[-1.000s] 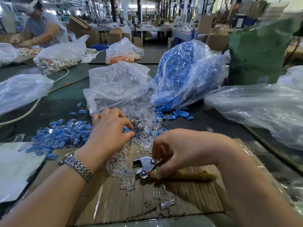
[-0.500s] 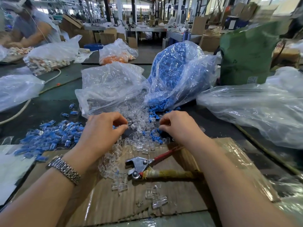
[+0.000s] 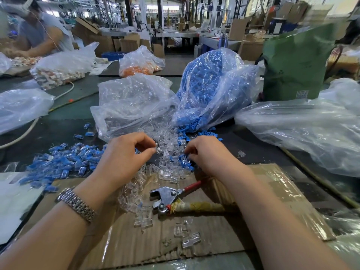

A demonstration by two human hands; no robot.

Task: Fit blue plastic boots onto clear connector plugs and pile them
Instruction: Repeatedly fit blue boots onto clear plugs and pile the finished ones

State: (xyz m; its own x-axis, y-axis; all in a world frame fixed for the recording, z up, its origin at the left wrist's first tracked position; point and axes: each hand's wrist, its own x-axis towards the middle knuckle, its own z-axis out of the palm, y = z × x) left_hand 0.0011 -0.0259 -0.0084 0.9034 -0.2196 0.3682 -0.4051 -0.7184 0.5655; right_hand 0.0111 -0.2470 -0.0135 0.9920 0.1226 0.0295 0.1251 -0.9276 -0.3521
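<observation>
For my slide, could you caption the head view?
Left hand pinches a clear plug; right hand picks among blue boots.

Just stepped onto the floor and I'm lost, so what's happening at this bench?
A person is assembling small parts by hand. The left hand pinches a clear plastic connector plug at its fingertips, while the right hand picks among loose blue plastic boots spilled from the blue-filled bag. A pile of finished blue-booted plugs lies to the left. Red-handled metal pliers rest untouched on the cardboard sheet.
</observation>
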